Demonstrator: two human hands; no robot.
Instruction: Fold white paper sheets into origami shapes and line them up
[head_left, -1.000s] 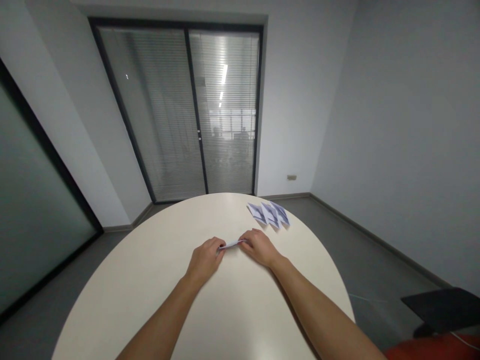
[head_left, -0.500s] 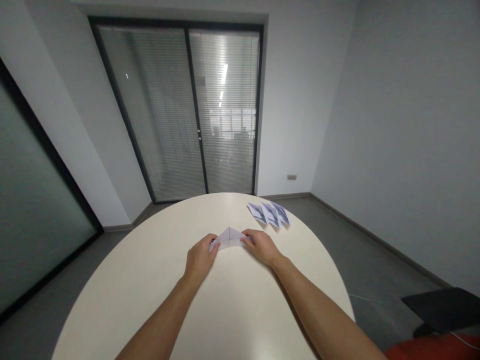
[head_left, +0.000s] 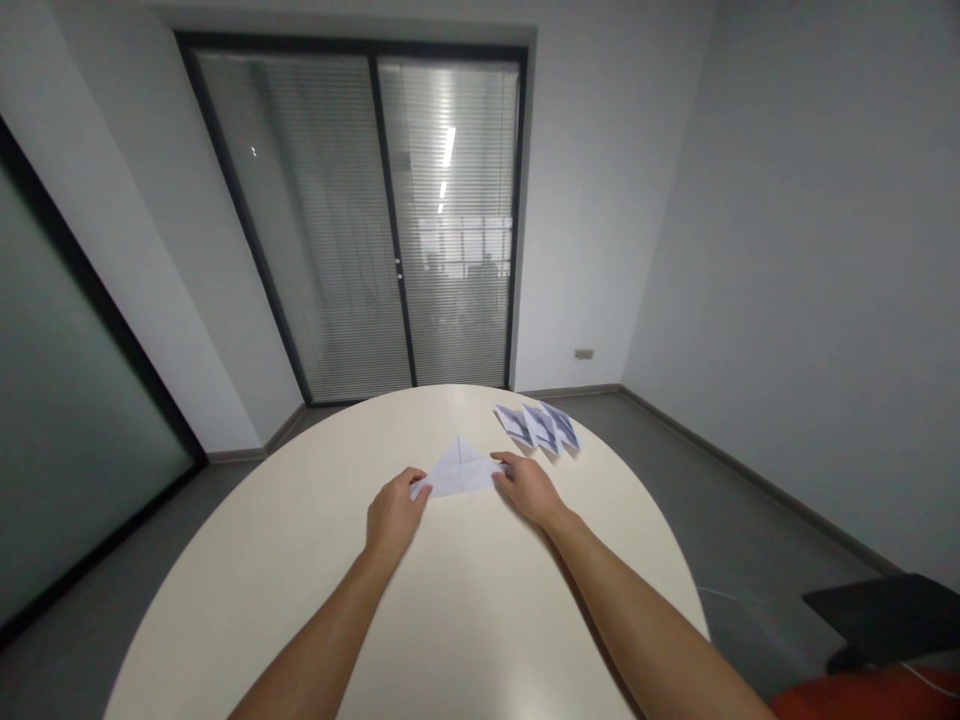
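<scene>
A sheet of white paper, folded to a triangle with its tip pointing away from me, is held over the round table. A crease runs down its middle from the tip. My left hand pinches its left corner between thumb and fingers. At the right corner, my right hand grips the paper the same way. Three folded paper pieces lie side by side beyond my right hand, their points toward me.
The round cream table fills the space before me. Behind it stand a glazed door with blinds and a white wall with a socket. A black flat object and something red are at lower right.
The paper has gone from a bent, raised shape to a flatter, wider triangle. My hands have moved slightly apart, each still holding its corner.
</scene>
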